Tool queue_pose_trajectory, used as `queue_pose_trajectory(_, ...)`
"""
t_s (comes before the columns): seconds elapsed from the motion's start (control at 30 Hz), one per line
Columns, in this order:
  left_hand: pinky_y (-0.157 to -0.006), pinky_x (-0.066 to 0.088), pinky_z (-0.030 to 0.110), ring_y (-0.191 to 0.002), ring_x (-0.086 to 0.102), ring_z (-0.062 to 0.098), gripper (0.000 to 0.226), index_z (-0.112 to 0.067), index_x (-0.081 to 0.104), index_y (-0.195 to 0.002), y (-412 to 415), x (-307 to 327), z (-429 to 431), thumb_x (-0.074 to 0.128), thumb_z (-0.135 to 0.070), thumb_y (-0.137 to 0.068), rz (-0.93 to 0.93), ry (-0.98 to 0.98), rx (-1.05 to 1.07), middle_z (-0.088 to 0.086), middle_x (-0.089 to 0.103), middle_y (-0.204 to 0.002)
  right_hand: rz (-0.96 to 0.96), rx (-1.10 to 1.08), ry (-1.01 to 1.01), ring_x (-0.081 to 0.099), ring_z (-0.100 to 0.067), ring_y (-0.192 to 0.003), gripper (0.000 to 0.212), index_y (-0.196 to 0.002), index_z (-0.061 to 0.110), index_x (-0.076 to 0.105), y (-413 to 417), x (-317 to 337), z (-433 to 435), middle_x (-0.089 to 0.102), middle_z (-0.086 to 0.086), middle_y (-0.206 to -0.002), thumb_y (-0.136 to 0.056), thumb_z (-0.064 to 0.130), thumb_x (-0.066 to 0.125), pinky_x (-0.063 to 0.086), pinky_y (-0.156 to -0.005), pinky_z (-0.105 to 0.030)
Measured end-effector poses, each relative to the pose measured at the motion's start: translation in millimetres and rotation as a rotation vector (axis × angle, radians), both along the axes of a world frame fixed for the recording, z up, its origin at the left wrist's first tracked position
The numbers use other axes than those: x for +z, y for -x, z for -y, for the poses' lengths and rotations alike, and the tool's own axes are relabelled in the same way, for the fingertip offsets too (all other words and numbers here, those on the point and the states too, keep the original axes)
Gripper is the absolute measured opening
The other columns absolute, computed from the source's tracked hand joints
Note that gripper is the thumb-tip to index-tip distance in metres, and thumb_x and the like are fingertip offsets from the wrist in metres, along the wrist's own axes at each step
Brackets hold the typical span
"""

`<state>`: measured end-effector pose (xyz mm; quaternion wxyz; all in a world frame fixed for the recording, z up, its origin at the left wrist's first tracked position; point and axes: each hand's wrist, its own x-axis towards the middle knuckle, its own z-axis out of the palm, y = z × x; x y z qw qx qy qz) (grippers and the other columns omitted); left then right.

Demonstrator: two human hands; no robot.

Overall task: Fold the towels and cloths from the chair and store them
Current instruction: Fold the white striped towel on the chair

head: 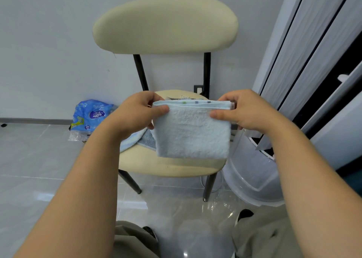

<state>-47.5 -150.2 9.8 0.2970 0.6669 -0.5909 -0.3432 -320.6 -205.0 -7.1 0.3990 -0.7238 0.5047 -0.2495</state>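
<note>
Left hand (pixel 137 113) pinches the top left corner of a light blue towel (pixel 192 132), with the thumb flat on the front and the fingers tucked behind. Right hand (pixel 241 111) pinches the top right corner the same way. Most of the fingers are hidden by the towel.

The towel is folded and held up over the seat of the chair (pixel 168 165). Its top edge is level and runs from left to right, and the rest hangs straight down. It is a bit wider than it is tall. Little green and dark blue marks dot the top band; they are too small to make out.

On the left side of the chair seat lie a grey-blue cloth (pixel 147 138) and a pale blue cloth (pixel 128 143), both partly hidden by the left arm and the towel. Something thin lies at the back of the seat, mostly hidden.

On the floor left of the chair is a blue plastic pack (pixel 90 115); its writing is too blurry to read. Right of the chair stands a white tub (pixel 252 171), cut off by the right arm.
</note>
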Motion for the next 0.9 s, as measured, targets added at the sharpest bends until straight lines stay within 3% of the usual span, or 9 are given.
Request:
queue_pose_trajectory(0.1, -0.058, 0.053, 0.029, -0.086, 0.061, 0.019, 0.015, -0.009, 0.062, -0.108, -0.5, -6.6, 1.6, 0.061, -0.02, -0.099, -0.078, -0.079, -0.008, 0.01, 0.065, -0.107, -0.027, 0.021, -0.038, 0.058, -0.007, -0.06, 0.014, -0.092, 0.029, 0.075, 2.5, -0.4, 0.8, 0.073, 0.002, -0.079, -0.082, 0.032, 0.083, 0.048, -0.047, -0.025)
queue_pose_trajectory(0.2, -0.073, 0.062, 0.041, -0.094, 0.065, 0.027, 0.016, -0.001, 0.057, -0.11, 4.8, -10.8, 3.5, 0.06, -0.011, -0.098, -0.227, -0.044, 0.048, 0.02, 0.06, -0.115, -0.04, -0.002, 0.018, 0.068, -0.014, -0.072, 0.015, -0.098, 0.031, 0.073, -1.4, -1.4, 1.1, 0.072, 0.004, -0.087, -0.086, 0.023, 0.078, 0.06, -0.059, -0.03)
queue_pose_trajectory(0.3, -0.08, 0.06, 0.04, -0.092, 0.065, 0.025, 0.013, -0.007, 0.062, -0.098, 8.5, -4.9, 4.1, 0.07, -0.014, -0.092, -0.342, 0.213, 0.073, 0.016, 0.064, -0.099, 0.071, -0.14, 0.272, 0.07, -0.013, -0.077, 0.015, -0.102, 0.026, 0.071, -9.9, -1.6, 3.0, 0.07, 0.01, -0.09, -0.089, 0.018, 0.074, 0.058, -0.072, -0.027)
queue_pose_trajectory(0.4, -0.074, 0.053, 0.032, -0.088, 0.069, 0.018, 0.017, -0.017, 0.065, -0.086, 13.5, 0.6, 4.2, 0.071, -0.033, -0.089, -0.406, 0.431, 0.175, 0.01, 0.073, -0.092, 0.134, -0.211, 0.583, 0.063, -0.008, -0.091, 0.022, -0.099, 0.016, 0.07, -20.2, -6.4, 4.4, 0.069, 0.003, -0.102, -0.083, 0.001, 0.071, 0.044, -0.08, -0.008)
queue_pose_trajectory(0.47, -0.065, 0.051, 0.03, -0.077, 0.067, 0.015, 0.011, -0.016, 0.065, -0.086, 17.2, -9.9, 7.8, 0.071, -0.024, -0.09, -0.413, 0.468, 0.297, 0.008, 0.073, -0.083, 0.107, -0.154, 0.683, 0.061, -0.013, -0.102, 0.028, -0.095, 0.011, 0.068, -27.5, -21.9, 6.2, 0.065, -0.004, -0.109, -0.076, -0.01, 0.066, 0.041, -0.089, -0.007)
queue_pose_trajectory(0.57, -0.073, 0.056, 0.036, -0.072, 0.064, 0.012, 0.015, -0.015, 0.066, -0.092, 17.8, -44.7, 14.7, 0.073, -0.007, -0.081, -0.282, 0.306, 0.42, 0.0, 0.069, -0.082, -0.087, -0.028, 0.586, 0.055, -0.019, -0.109, 0.028, -0.096, 0.013, 0.064, -34.4, -53.9, 8.3, 0.056, -0.002, -0.118, -0.077, -0.008, 0.06, 0.048, -0.093, -0.028)
queue_pose_trajectory(0.7, -0.078, 0.056, 0.034, -0.095, 0.063, 0.016, 0.04, -0.026, 0.059, -0.094, 16.6, -77.0, 19.5, 0.064, 0.007, -0.072, -0.193, 0.066, 0.552, -0.001, 0.061, -0.107, -0.457, 0.149, 0.319, 0.044, -0.015, -0.117, 0.026, -0.098, 0.028, 0.058, -41.2, -83.4, 5.7, 0.045, 0.011, -0.123, -0.085, 0.006, 0.062, 0.05, -0.087, -0.04)
queue_pose_trajectory(0.8, -0.063, 0.047, 0.031, -0.087, 0.052, 0.017, 0.057, -0.026, 0.053, -0.115, 14.5, -82.9, 23.1, 0.069, 0.007, -0.071, -0.188, -0.089, 0.588, 0.0, 0.048, -0.122, -0.443, 0.183, 0.21, 0.038, -0.016, -0.124, 0.031, -0.1, 0.03, 0.058, -43.2, -91.6, 6.2, 0.042, 0.011, -0.123, -0.083, 0.004, 0.061, 0.048, -0.093, -0.038)
queue_pose_trajectory(0.9, -0.061, 0.043, 0.029, -0.085, 0.051, 0.012, 0.058, -0.023, 0.048, -0.124, 13.5, -83.4, 24.5, 0.068, 0.004, -0.076, -0.28, -0.11, 0.536, 0.004, 0.056, -0.116, -0.333, 0.185, 0.003, 0.034, -0.018, -0.13, 0.035, -0.105, 0.033, 0.062, -45.4, -91.9, 10.5, 0.04, 0.005, -0.127, -0.079, 0.01, 0.065, 0.039, -0.107, -0.036)
